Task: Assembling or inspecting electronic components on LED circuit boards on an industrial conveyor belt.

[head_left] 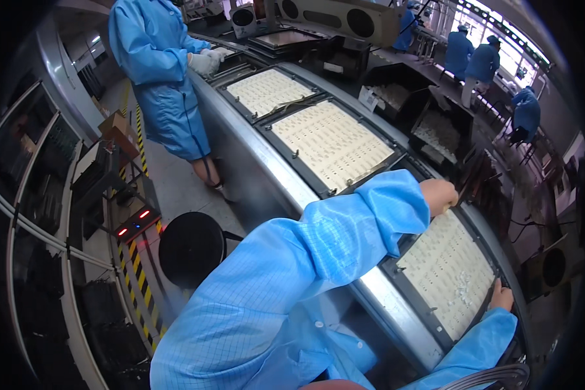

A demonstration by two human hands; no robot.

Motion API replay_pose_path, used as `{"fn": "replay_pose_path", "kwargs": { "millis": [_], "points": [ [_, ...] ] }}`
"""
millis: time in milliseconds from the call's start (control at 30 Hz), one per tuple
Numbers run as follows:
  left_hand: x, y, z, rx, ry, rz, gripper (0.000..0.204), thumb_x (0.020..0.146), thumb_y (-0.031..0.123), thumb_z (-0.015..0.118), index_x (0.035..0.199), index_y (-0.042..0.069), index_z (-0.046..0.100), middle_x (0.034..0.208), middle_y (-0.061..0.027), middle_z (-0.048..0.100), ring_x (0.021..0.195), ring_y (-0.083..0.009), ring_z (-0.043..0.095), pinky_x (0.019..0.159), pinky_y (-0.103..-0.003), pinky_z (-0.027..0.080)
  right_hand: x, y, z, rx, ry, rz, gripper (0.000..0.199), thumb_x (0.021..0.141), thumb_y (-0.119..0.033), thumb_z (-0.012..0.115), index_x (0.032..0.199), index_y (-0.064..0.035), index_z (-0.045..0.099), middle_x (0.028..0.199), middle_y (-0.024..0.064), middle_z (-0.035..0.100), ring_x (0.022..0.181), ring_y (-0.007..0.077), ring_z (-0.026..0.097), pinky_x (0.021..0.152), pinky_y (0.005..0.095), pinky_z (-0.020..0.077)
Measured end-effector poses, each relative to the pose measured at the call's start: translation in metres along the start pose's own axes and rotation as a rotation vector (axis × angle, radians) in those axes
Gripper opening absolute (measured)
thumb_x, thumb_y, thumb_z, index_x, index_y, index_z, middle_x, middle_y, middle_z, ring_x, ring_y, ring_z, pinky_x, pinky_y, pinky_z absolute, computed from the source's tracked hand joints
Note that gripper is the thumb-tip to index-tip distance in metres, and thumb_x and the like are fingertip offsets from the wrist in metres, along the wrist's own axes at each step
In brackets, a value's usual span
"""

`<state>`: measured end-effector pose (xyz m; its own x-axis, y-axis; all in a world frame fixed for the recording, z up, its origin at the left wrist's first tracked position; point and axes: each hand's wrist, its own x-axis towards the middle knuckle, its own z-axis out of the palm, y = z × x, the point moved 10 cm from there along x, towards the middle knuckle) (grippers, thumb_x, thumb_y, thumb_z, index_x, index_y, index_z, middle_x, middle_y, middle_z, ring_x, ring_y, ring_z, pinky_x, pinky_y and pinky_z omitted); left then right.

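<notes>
In front of me a cream panel with rows of small slots [439, 260] lies in a black frame [424, 309] on the metal line. A small heap of whitish pieces [462, 286] is scattered over its right part. My left arm reaches across to the frame's far left corner, where my left hand [439, 196] is closed with curled fingers; what they hold is mostly hidden. At the right side, my right hand [501, 296] is closed around the frame's edge, its fingers partly out of sight.
Two more framed cream panels [331, 140] [270, 90] sit further up the line. Black bins with pale pieces [439, 133] stand beyond it. A co-worker in a blue gown [156, 71] works at the far left. A round black stool seat [192, 250] stands near striped floor tape.
</notes>
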<state>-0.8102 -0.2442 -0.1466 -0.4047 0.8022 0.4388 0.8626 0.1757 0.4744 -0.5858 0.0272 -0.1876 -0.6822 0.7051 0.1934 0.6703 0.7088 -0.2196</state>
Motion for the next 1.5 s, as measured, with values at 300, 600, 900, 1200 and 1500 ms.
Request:
{"fn": "replay_pose_path", "kwargs": {
  "millis": [300, 600, 900, 1200, 1500],
  "points": [
    [-0.004, -0.007, -0.007, 0.017, -0.015, 0.002, 0.019, 0.074, 0.009, 0.055, 0.090, 0.004, 0.066, 0.090, -0.0162, 0.062, 0.089, -0.0314, 0.058, 0.080, -0.039, 0.045, 0.008, 0.004, 0.007, -0.005, -0.004, -0.030, 0.055, 0.087, -0.041, 0.049, 0.073, 0.0118, 0.059, 0.071, 0.0305, 0.056, 0.071, 0.0437, 0.056, 0.067, 0.0465, 0.0412],
    [-0.014, -0.083, 0.004, -0.168, -0.001, -0.380, 0.017, 0.073, 0.007, 0.064, 0.089, 0.004, 0.068, 0.085, -0.0132, 0.066, 0.078, -0.0213, 0.064, 0.073, -0.031, 0.050, -0.004, -0.011, 0.016, -0.016, -0.011, -0.061, 0.053, 0.086, -0.044, 0.047, 0.078, 0.0063, 0.063, 0.088, 0.0275, 0.060, 0.084, 0.0430, 0.056, 0.075, 0.0488, 0.0427],
    [-0.025, -0.124, 0.013, -0.202, -0.077, -0.577, 0.018, 0.074, 0.010, 0.067, 0.091, 0.003, 0.068, 0.082, -0.0110, 0.067, 0.075, -0.0171, 0.062, 0.071, -0.030, 0.048, -0.016, -0.015, -0.029, 0.025, 0.072, 0.189, 0.048, 0.085, -0.042, 0.053, 0.081, 0.0053, 0.063, 0.085, 0.0236, 0.062, 0.082, 0.0382, 0.059, 0.076, 0.0439, 0.0450],
    [-0.036, -0.120, 0.001, 0.016, -0.144, -0.518, 0.022, 0.077, 0.014, 0.065, 0.096, 0.002, 0.066, 0.090, -0.0132, 0.067, 0.085, -0.0216, 0.062, 0.079, -0.034, 0.046, -0.084, -0.216, -0.160, 0.676, 0.057, -0.888, 0.020, 0.086, -0.011, 0.056, 0.099, 0.0025, 0.060, 0.090, 0.0089, 0.061, 0.079, 0.0163, 0.059, 0.071, 0.0275, 0.0479],
    [-0.076, -0.110, -0.057, 0.303, -0.105, -0.495, 0.020, 0.069, 0.012, 0.064, 0.088, 0.008, 0.069, 0.083, -0.0136, 0.066, 0.081, -0.0249, 0.064, 0.077, -0.034, 0.049, -0.153, -0.302, -0.210, 1.421, 0.307, -1.744, 0.024, 0.081, 0.004, 0.054, 0.104, 0.0022, 0.059, 0.081, 0.0133, 0.059, 0.073, 0.0194, 0.059, 0.063, 0.0294, 0.0472]
  ]
}}
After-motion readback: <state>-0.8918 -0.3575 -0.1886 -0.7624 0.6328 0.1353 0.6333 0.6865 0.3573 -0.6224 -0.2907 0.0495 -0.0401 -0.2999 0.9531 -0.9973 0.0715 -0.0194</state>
